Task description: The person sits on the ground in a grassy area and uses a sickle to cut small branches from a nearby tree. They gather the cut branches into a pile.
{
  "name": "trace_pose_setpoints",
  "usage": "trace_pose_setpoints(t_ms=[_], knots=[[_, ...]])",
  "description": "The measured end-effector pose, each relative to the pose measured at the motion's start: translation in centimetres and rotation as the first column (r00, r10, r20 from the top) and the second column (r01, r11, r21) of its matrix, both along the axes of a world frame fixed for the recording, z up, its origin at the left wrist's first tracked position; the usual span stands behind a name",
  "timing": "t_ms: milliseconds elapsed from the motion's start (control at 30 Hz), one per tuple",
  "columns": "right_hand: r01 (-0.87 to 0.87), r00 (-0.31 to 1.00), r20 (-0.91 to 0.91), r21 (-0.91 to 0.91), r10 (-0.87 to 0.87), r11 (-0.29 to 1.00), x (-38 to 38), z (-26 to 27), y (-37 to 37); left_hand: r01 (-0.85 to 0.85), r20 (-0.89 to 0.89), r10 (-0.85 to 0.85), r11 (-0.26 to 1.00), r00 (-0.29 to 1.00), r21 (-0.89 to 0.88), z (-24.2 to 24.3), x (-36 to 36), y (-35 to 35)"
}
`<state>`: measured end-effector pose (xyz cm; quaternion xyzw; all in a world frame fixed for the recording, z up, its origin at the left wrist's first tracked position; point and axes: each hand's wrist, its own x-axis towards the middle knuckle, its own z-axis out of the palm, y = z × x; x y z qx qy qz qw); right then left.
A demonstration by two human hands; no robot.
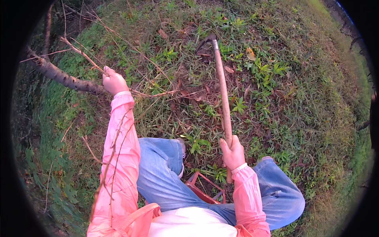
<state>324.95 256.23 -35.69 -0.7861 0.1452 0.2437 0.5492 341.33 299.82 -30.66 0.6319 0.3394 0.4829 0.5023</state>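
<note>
My right hand (234, 153) grips the lower end of a long wooden handle belonging to a sickle (222, 89). Its curved dark blade (205, 41) points left, over the weedy ground at the top middle. At the upper left, my left hand (115, 82) is closed around a thin dry twig (83, 53) that slants up and left. Behind that hand a thicker bare branch (66, 77) runs in from the left edge. More thin twigs (160, 94) reach right from near my left wrist, above the grass.
Low weeds and grass (263, 74) cover the ground, with fallen dry leaves (250, 54) among them. Bare twigs (114, 154) cross my left sleeve. Between my jeans-clad legs (165, 171) shows a red metal frame (207, 194). Denser leaves (56, 177) fill the left side.
</note>
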Motion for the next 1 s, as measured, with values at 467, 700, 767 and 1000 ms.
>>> trace_pose_setpoints(t_ms=[467,700,767,1000], knots=[[-0.011,0.854,-0.515,0.123,0.073,0.992,-10.8,-5.1,-0.7,-0.434,-0.036,0.439,0.895,0.898,0.105,-0.2,-0.3,2.6],[0.273,0.909,-0.380,0.222,-0.175,0.936,-6.9,-4.2,-0.3,-0.470,0.034,0.473,0.862,0.880,0.191,0.8,-1.0,2.2],[0.281,0.941,-0.260,0.250,-0.215,0.927,-2.1,-7.2,1.3,-0.467,0.008,0.478,0.854,0.878,0.231,1.2,-0.8,1.8],[-0.176,0.942,-0.301,-0.064,0.149,0.982,-7.6,-13.3,3.9,-0.420,0.066,0.419,0.861,0.905,0.288,0.5,-1.1,3.3]])
